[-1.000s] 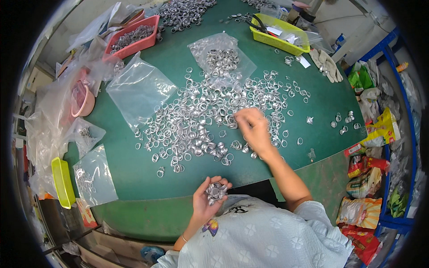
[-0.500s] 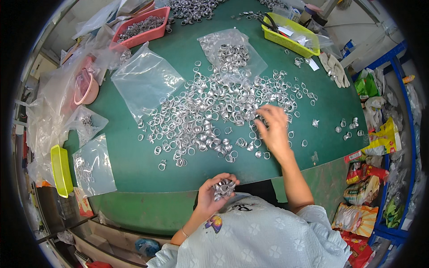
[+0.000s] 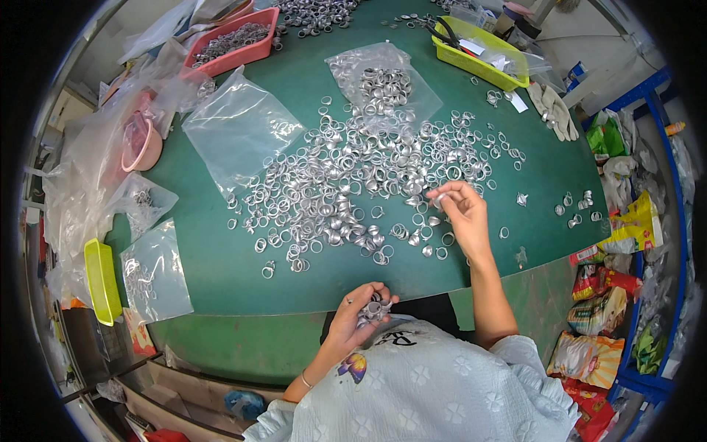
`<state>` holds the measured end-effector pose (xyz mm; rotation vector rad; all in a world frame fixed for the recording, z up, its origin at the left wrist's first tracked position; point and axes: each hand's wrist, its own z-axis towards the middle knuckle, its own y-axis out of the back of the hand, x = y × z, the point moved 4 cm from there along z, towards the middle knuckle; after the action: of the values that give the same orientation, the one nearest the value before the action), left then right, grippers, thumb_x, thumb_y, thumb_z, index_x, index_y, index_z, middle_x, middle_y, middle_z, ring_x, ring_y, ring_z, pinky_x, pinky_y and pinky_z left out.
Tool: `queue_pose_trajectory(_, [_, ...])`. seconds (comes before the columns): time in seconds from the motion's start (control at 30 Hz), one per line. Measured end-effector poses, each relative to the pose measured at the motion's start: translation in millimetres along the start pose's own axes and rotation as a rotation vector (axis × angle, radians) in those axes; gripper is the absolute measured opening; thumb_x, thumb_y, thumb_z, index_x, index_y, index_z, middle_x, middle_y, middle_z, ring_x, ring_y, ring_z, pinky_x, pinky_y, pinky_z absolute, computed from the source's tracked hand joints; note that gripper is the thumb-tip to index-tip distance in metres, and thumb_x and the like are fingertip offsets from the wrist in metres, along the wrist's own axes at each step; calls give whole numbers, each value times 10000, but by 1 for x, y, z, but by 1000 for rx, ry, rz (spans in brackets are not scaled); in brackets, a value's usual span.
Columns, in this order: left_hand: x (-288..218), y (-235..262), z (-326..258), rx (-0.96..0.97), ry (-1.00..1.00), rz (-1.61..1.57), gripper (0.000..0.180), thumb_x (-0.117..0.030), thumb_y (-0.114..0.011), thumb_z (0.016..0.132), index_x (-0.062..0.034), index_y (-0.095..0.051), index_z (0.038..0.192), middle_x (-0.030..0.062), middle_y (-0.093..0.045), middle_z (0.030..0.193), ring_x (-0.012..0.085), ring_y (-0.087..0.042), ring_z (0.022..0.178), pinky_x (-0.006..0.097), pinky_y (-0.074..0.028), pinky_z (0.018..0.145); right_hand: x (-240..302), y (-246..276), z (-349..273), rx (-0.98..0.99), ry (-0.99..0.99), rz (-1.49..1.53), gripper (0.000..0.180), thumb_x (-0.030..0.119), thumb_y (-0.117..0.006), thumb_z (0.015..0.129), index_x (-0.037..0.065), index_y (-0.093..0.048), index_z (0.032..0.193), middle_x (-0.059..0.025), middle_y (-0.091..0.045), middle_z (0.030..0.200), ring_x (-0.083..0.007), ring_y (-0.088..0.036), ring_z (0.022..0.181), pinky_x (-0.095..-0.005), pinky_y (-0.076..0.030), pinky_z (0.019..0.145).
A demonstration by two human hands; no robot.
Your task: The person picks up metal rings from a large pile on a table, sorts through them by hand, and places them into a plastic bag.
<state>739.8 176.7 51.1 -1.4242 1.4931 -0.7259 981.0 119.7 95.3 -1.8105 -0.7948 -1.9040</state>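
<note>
A wide, loose spread of silvery metal rings (image 3: 324,180) covers the middle of the green table (image 3: 221,280). My left hand (image 3: 353,320), at the near edge, is cupped around a handful of these rings (image 3: 374,309). At the right side of the spread, my right hand (image 3: 465,215) pinches a ring (image 3: 440,200) between thumb and fingers, just above the table. Near its fingertips lie several loose rings. A clear plastic bag (image 3: 416,96) with more rings in it rests at the far side of the spread.
An empty-looking clear bag (image 3: 239,129) lies left of the rings. A red basket (image 3: 269,37) of small metal parts stands at the far left, a yellow-green basket (image 3: 479,68) with pliers at the far right. Gloves (image 3: 556,114) lie near the right edge.
My right hand has drawn back slightly toward me and to the right, its fingers closing on a ring. The left hand stays almost in place, still cupping its rings.
</note>
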Motion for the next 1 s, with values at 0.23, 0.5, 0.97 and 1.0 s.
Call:
queue_pose_trajectory(0.23, [2, 0, 3, -65, 5, 61, 234, -264, -542, 918, -61, -568, 1030, 81, -567, 913, 268, -560, 988, 301, -476, 598, 0, -6, -30, 148, -278, 470, 328, -41, -414, 760, -33, -577, 1045, -45, -559, 920, -93, -481, 770, -214, -386, 664])
queue_pose_trajectory(0.5, [3, -1, 4, -59, 17, 51, 230, -260, -540, 919, -62, -575, 1031, 83, -573, 899, 266, -558, 987, 300, -476, 599, 18, -22, -51, 59, 262, -663, 187, 48, -707, 710, -3, -614, 864, -114, -483, 743, -278, -518, 717, -349, -425, 645])
queue_pose_trajectory(0.97, [4, 3, 5, -10, 22, -9, 236, -216, -519, 927, -22, -556, 1055, 101, -572, 908, 280, -568, 1023, 330, -525, 667, 0, 12, -53, 205, -198, -189, 95, 93, -602, 836, 76, -532, 898, -67, -565, 609, -196, -510, 485, -336, -391, 482])
queue_pose_trajectory(1.0, [4, 3, 5, -8, 23, -7, 236, -217, -518, 928, -22, -555, 1056, 100, -571, 908, 280, -568, 1022, 330, -525, 667, 9, 8, -57, 135, -118, -460, 112, 108, -610, 833, 79, -543, 919, -88, -579, 620, -222, -529, 483, -356, -401, 485])
